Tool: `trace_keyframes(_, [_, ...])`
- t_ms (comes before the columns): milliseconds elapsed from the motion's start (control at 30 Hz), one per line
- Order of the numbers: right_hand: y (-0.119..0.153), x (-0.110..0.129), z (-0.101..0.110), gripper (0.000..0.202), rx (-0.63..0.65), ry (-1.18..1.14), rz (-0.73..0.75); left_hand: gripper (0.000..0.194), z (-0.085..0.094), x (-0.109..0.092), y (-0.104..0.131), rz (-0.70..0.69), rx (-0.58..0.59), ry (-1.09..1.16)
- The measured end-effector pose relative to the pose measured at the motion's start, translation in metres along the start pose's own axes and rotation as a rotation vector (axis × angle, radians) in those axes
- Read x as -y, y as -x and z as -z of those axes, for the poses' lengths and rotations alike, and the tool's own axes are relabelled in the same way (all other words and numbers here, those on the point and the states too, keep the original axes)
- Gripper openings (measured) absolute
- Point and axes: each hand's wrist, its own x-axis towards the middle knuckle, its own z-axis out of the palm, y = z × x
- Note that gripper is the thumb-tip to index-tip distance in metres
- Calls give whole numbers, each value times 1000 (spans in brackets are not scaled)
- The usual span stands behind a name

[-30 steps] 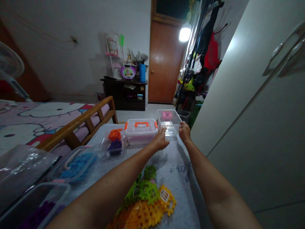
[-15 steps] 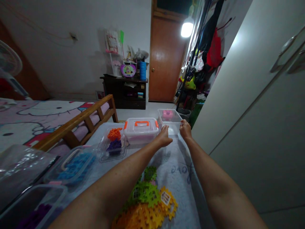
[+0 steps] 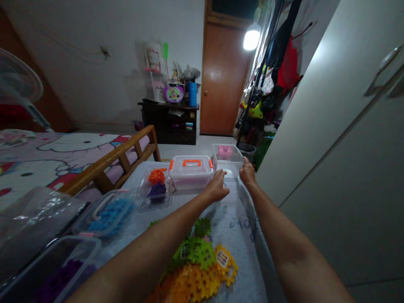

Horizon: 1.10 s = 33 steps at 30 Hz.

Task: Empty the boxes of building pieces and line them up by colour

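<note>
R hand (image 3: 247, 171) at open clear box (image 3: 229, 170), far R corner of bench (image 3: 240, 208); L hand (image 3: 217, 188) spread alongside

Open clear box sits upright at bench's far R corner; sth. pink (image 3: 224, 150) shows in or thru it. R hand is at the box's near R corner, fingers bent in; can't tell if that grip is clamped on it. L hand's grip is apart, thumb well off the fingers, nr the open box's near side & R end of the lidded box (image 3: 191, 181); can't tell if it touches either.

Lidded box stands nr bench's far edge, just L of the open one: lid on, orange handle (image 3: 192, 162) lying flat. Twd far L corner: shallow clear tray (image 3: 148, 206) w/ orange pcs (image 3: 157, 176) & purple pcs (image 3: 157, 192). Along L edge: clear box w/ blue pcs (image 3: 113, 214), then, at near L corner, another box (image 3: 75, 238) w/ dark purple pcs (image 3: 61, 277).

Twd near edge, approx. mid-bench, a heap: green pcs (image 3: 198, 250) behind yellow pcs (image 3: 195, 280), partly hidden by L forearm. Lettering on the cloth (image 3: 244, 252) nr R edge.
</note>
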Motion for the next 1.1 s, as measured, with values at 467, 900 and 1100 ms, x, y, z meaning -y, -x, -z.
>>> trace_keyframes(467, [62, 113, -14, 17, 466, -645, -383, 51, 118, 31, 47, 407, -447, -462])
trace_keyframes(900, [79, 120, -1, 9, 470, -843, -591, 46, 120, 26, 64, 434, -395, -448])
trace_keyframes(1100, [120, 89, 49, 10, 476, -829, -573, 46, 102, 4, 106, 361, -479, -338])
